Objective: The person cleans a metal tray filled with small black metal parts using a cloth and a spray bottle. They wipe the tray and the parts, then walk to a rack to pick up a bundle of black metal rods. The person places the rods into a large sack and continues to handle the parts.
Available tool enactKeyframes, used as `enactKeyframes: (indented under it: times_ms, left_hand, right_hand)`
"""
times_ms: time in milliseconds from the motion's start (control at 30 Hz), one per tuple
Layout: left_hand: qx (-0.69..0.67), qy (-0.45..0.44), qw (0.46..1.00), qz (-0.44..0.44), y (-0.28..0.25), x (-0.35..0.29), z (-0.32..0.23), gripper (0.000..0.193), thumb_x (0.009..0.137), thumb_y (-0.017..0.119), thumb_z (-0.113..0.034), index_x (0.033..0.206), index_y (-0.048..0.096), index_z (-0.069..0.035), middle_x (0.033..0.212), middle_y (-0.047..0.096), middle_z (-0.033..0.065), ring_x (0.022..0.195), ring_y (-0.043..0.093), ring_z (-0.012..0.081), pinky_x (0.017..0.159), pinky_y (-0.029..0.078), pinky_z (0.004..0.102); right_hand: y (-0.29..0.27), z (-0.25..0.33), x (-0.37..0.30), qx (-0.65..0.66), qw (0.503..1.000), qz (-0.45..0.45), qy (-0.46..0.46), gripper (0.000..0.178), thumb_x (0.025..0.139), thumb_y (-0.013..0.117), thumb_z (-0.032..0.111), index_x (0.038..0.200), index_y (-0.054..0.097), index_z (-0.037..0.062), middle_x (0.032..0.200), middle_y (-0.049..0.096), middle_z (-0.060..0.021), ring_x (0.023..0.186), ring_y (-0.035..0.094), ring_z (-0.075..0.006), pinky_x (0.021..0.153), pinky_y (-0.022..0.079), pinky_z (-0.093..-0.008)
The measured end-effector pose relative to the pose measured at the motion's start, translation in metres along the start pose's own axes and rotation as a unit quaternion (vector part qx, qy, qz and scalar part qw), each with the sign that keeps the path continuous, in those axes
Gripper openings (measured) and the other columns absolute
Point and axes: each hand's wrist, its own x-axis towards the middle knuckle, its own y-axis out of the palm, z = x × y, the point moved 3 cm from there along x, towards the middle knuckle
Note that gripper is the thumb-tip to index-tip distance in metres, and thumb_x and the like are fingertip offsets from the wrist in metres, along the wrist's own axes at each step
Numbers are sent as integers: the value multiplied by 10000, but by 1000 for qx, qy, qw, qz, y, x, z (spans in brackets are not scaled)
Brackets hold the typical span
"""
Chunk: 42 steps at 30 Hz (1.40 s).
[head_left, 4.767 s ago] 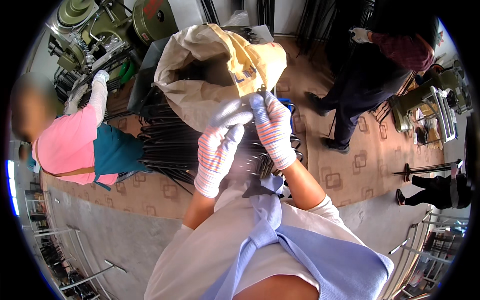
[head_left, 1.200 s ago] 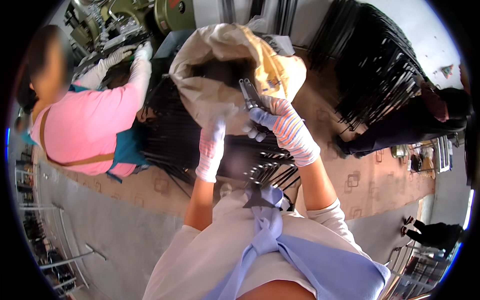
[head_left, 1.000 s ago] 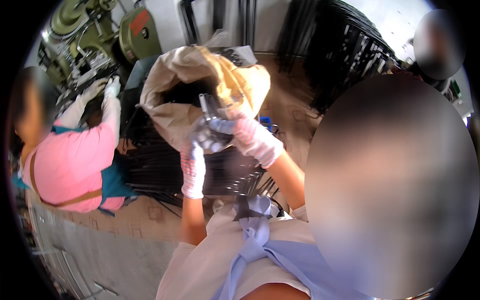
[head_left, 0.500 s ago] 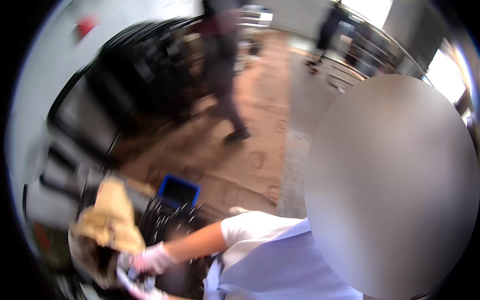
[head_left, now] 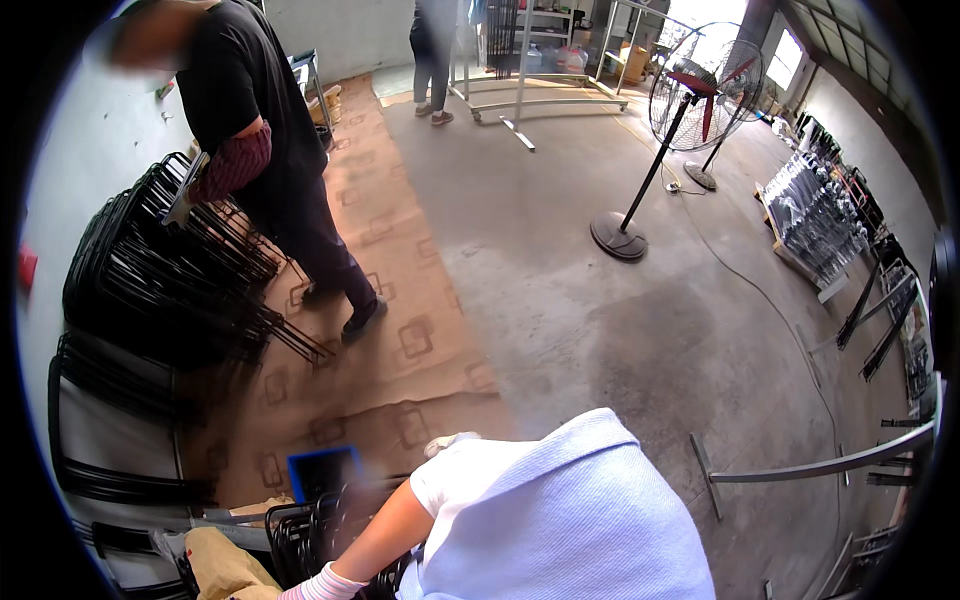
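Observation:
My right forearm reaches down and left from a white short sleeve and light blue cloth. Only the pink-and-white striped cuff of the glove on my right hand (head_left: 322, 586) shows at the lower edge. Its fingers are cut off, so any grip is hidden. My left hand is out of the picture. Nearest the right hand lies a crumpled tan sack (head_left: 225, 566). Black bent-tube metal parts (head_left: 290, 535) stand bunched beside the forearm. Behind them is a dark crate with a blue rim (head_left: 325, 472).
A co-worker (head_left: 275, 150) stands at left, gloved hands by stacked black tube frames (head_left: 150, 270). Another person (head_left: 430, 65) stands farther back. A pedestal fan (head_left: 655, 165), its cable, a white rack (head_left: 530, 95) and a grey curved bar (head_left: 830, 463) occupy the right side.
The view has swung to the right and sharpened. Both gloved hands were by the tan sack; now just the right cuff shows. The fan and right-hand stacks have come into view.

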Motion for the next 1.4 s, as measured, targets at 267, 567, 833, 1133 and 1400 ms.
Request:
enactKeyframes:
  times_ms: [267, 567, 833, 1133, 1400]
  left_hand:
    - [-1, 0, 1000, -8, -7, 1, 0, 346, 908, 382, -272, 1095, 531, -22, 966, 573, 85, 870, 533, 185, 775, 444, 310]
    - [-11, 3, 1000, -29, -15, 2, -1, 337, 917, 375, -273, 1072, 534, -20, 928, 578, 84, 843, 538, 192, 759, 450, 318]
    - [-136, 0, 965, -224, -140, -33, -13, 331, 926, 368, -273, 1051, 537, -17, 894, 583, 82, 818, 543, 199, 744, 456, 325]
    - [-439, -32, 882, -166, -162, -77, 9, 241, 859, 539, -197, 1004, 567, -8, 938, 611, 115, 858, 594, 243, 773, 500, 359]
    - [-389, -12, 901, -191, -233, -63, 31, 304, 840, 533, -97, 1130, 495, -15, 1004, 587, 152, 954, 577, 297, 833, 501, 426]
  right_hand:
    - [5, -1, -2, 9, 1000, -14, 9, 218, 641, 590, 46, 858, 582, 50, 755, 578, -77, 748, 535, -184, 673, 452, -299]
    - [7, 0, -8, 14, 999, -24, 21, 205, 654, 591, 55, 859, 580, 50, 712, 586, -54, 696, 541, -145, 631, 458, -280]
    - [-43, 78, -42, 47, 996, -10, -71, 290, 703, 595, 99, 987, 585, 40, 843, 607, -148, 744, 565, -177, 693, 467, -327]
    - [32, 29, -40, 176, 954, 198, 144, 163, 860, 556, 163, 922, 588, 16, 698, 590, -24, 596, 506, -69, 535, 436, -222]
    - [10, 26, -65, 141, 921, 282, 229, 277, 908, 480, 176, 1111, 539, -3, 843, 604, -25, 725, 529, -50, 653, 445, -191]
